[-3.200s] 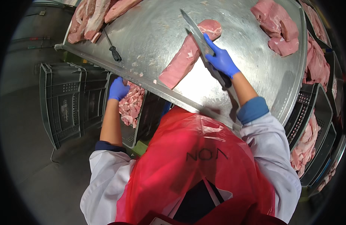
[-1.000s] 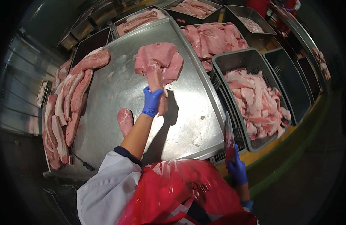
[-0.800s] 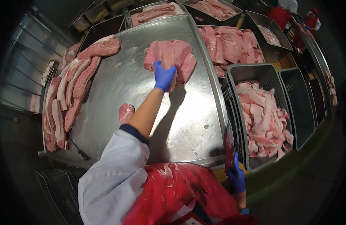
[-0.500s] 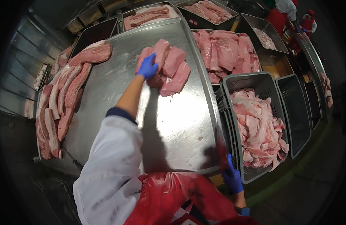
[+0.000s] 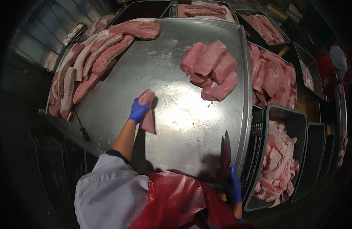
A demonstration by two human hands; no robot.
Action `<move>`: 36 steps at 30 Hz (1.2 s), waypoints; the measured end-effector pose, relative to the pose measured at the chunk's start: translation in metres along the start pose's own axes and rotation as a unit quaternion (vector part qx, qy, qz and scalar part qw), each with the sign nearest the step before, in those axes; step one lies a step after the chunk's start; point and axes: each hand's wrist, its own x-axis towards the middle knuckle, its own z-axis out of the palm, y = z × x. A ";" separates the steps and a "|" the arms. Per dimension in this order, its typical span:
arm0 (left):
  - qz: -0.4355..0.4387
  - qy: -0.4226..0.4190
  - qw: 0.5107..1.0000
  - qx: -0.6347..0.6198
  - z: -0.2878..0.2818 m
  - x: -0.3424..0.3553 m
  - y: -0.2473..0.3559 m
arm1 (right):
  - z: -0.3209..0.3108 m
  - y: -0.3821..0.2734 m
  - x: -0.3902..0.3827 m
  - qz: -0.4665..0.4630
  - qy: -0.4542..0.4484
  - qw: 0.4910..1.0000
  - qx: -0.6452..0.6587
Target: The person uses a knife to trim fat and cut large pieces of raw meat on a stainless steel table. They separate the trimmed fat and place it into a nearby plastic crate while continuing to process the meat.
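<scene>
My left hand [image 5: 138,110], in a blue glove, is closed around a strip of pink meat [image 5: 147,119] over the middle of the steel table [image 5: 172,149]. In my blue-gloved right hand [image 5: 232,187], low at the table's right edge, is a knife [image 5: 226,152] with its blade pointing away from me. Farther off, a pile of pink meat pieces [image 5: 216,70] lies on the right half of the table, apart from both hands. Long fatty cuts of meat [image 5: 93,61] are heaped along the table's left edge.
A grey crate [image 5: 265,131] of pale trimmings stands to the right, with a dark crate [image 5: 312,160] beside it. Beyond lies a bin of meat slabs [image 5: 273,76]. A dark-handled tool [image 5: 84,133] rests near the left edge. Another person [image 5: 338,61] stands far right.
My left hand has left the meat pile and come nearer me, bringing one strip with it. The view has turned, so the table sits farther right. The knife stays in my right hand.
</scene>
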 end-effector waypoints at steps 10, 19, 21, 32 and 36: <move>0.251 -0.160 0.922 0.248 0.213 0.179 0.182 | 0.004 -0.023 0.004 0.034 0.037 0.996 0.078; 0.226 0.031 0.935 0.272 -0.037 0.250 0.044 | 0.090 -0.081 0.106 0.091 -0.071 0.940 0.322; 0.162 0.197 0.856 0.450 -0.133 0.274 0.009 | 0.123 -0.076 0.117 0.078 -0.052 0.943 0.321; 0.016 0.089 0.850 0.518 -0.310 0.343 0.001 | 0.187 -0.067 0.142 0.025 0.122 0.959 0.253; -0.009 0.070 0.864 0.499 -0.303 0.332 0.013 | 0.188 -0.055 0.148 0.021 0.126 0.958 0.256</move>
